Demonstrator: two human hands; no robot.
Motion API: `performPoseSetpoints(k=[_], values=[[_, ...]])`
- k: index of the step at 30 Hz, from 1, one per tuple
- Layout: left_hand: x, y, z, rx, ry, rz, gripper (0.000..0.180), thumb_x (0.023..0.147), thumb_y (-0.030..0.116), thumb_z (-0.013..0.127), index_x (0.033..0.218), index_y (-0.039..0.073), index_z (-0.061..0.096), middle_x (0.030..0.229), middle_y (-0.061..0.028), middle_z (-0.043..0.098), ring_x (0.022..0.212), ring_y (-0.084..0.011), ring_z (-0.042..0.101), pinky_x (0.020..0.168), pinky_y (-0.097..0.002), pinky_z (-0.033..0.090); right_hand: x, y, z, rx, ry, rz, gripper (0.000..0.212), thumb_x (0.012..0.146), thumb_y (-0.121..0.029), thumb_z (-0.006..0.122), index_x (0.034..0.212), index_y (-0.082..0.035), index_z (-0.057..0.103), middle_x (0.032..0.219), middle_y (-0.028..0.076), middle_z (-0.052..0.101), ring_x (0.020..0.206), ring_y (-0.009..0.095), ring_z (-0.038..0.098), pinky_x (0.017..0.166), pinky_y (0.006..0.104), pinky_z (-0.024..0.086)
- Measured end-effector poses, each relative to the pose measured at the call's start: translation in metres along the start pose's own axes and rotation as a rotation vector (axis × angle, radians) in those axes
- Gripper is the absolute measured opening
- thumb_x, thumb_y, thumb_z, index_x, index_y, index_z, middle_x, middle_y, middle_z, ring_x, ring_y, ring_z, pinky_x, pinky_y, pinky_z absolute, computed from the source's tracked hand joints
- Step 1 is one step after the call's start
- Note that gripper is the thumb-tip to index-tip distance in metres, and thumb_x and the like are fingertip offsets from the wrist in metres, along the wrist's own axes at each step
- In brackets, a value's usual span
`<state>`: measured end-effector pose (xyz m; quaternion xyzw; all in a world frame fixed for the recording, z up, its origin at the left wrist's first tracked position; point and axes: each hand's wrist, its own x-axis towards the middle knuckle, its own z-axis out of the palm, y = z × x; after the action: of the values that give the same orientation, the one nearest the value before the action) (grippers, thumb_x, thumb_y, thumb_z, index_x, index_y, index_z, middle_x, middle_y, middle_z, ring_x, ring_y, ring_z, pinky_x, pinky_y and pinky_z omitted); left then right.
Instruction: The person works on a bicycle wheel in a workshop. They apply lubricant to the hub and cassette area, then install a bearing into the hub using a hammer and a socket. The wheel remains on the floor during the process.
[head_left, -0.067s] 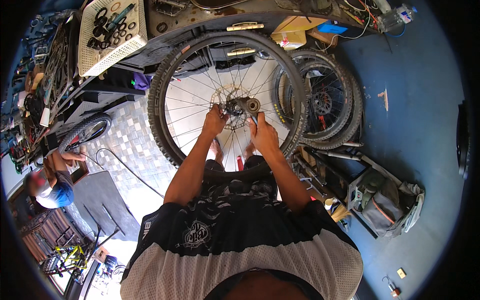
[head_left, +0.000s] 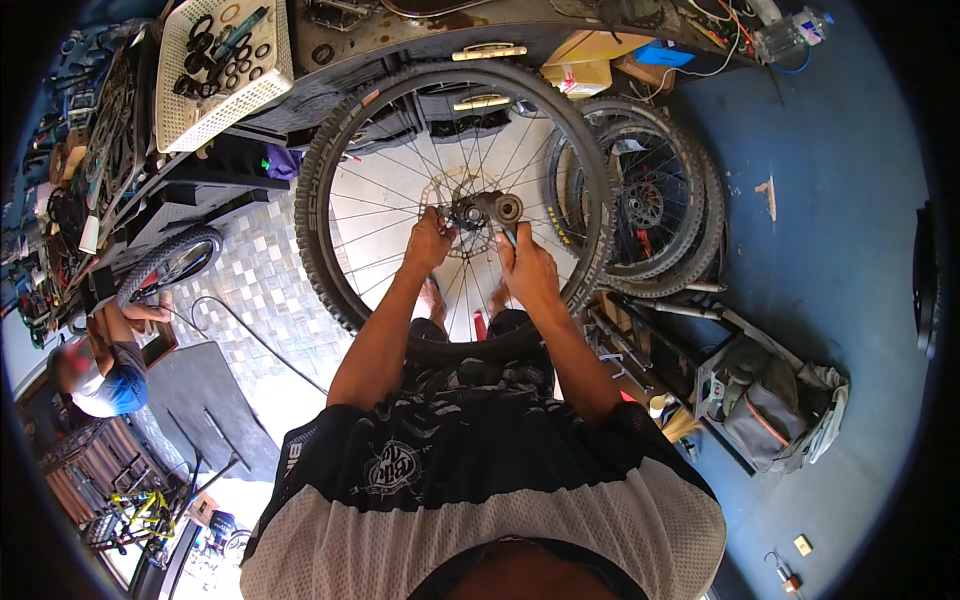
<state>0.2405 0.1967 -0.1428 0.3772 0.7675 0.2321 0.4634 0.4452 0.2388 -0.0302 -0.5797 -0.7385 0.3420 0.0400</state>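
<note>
A bicycle wheel [head_left: 312, 212] with a knobby black tyre is held flat-on in front of my body, above my legs. Its hub [head_left: 468, 213] sits at the middle, with a brake disc [head_left: 428, 190] showing behind the spokes. My left hand [head_left: 430, 240] is closed at the hub's left side, thumb and fingers pinched together; what lies between them is too small to make out. In my right hand [head_left: 530, 268] is the handle of a hammer, its round-faced head [head_left: 507, 208] just right of the hub. Whether the head touches the hub cannot be told.
Beyond the wheel runs a workbench [head_left: 400, 42] bearing a cream basket [head_left: 225, 118] of rings and small parts. More wheels [head_left: 700, 215] lean on the right, near a grey bag [head_left: 765, 420]. At far left sits another person [head_left: 115, 375] by a wheel [head_left: 170, 265]. A dark hose [head_left: 265, 345] crosses the tiled floor.
</note>
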Motion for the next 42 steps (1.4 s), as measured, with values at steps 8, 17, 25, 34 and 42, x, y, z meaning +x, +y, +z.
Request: performPoseSetpoints(k=[8,17,25,34,42], values=[[0.003,-0.002,-0.02,-0.081,0.202,0.207,0.032,0.091,0.013,0.073,0.105,0.002,0.047,0.09,-0.0156,0.064,0.083,-0.0309,0.067,0.074,-0.0422,0.053,-0.01,-0.001,-0.035,0.106,0.081,0.066,0.037,0.105,-0.039,0.055,0.122,-0.007,0.048,0.08,0.032,0.068,0.08,0.055,0.066,0.069,0.0618,0.049],[0.008,0.058,-0.041,-0.548,-0.069,0.394,0.025,0.1,-0.004,0.059,0.124,0.003,0.064,0.108,-0.0046,0.068,0.108,-0.016,0.068,0.087,-0.0279,0.052,-0.044,0.044,-0.048,0.135,0.189,0.184,0.035,0.104,-0.039,0.057,0.116,-0.007,0.048,0.081,0.034,0.066,0.082,0.059,0.063,0.068,0.0657,0.047],[0.013,0.07,-0.02,-0.181,-0.137,0.508,0.022,0.097,-0.004,0.064,0.117,0.003,0.065,0.114,-0.0091,0.075,0.102,-0.0182,0.072,0.092,-0.0301,0.055,-0.057,0.057,-0.047,0.192,0.23,0.233,0.034,0.104,-0.038,0.057,0.116,-0.008,0.048,0.078,0.034,0.066,0.08,0.059,0.062,0.068,0.0671,0.046],[0.015,0.074,-0.026,0.062,-0.206,0.493,0.02,0.098,-0.001,0.063,0.117,0.007,0.064,0.108,-0.0096,0.076,0.092,-0.0195,0.074,0.079,-0.0326,0.056,-0.055,0.049,-0.056,0.207,0.146,0.243,0.032,0.103,-0.037,0.057,0.114,-0.008,0.049,0.077,0.032,0.067,0.079,0.058,0.063,0.07,0.0654,0.047],[0.01,0.072,-0.025,0.047,-0.158,0.632,0.022,0.097,0.0,0.064,0.117,0.009,0.065,0.102,-0.0139,0.075,0.09,-0.0318,0.075,0.078,-0.0387,0.059,-0.056,0.052,-0.051,0.217,0.152,0.235,0.033,0.103,-0.037,0.057,0.115,-0.008,0.049,0.081,0.033,0.068,0.082,0.058,0.064,0.072,0.0658,0.048]])
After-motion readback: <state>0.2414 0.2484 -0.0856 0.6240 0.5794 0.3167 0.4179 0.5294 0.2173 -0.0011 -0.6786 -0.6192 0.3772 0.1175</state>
